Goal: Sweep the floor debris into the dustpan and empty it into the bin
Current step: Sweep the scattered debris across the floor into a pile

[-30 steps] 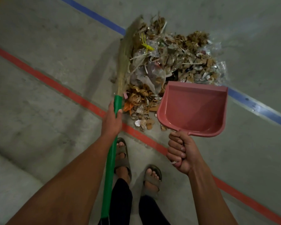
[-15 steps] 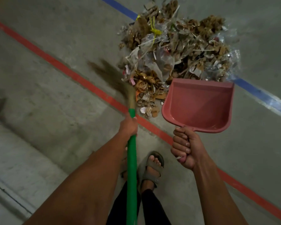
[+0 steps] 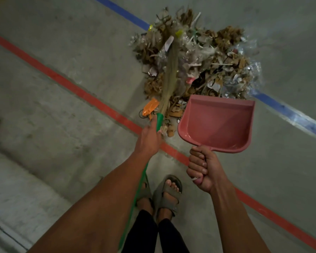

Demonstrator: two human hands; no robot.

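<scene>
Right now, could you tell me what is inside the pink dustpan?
The dustpan shows only bare pink plastic inside; no debris is in it yet. The debris pile lies beyond its front edge, and that edge covers the nearest scraps. The right hand hides the handle.

Broom (image 3: pixel 169 73) on debris (image 3: pixel 208 63), dustpan (image 3: pixel 215 125) right.

Smooth plastic dustpan (image 3: pixel 215 123); rough concrete floor (image 3: pixel 62 125).
</scene>
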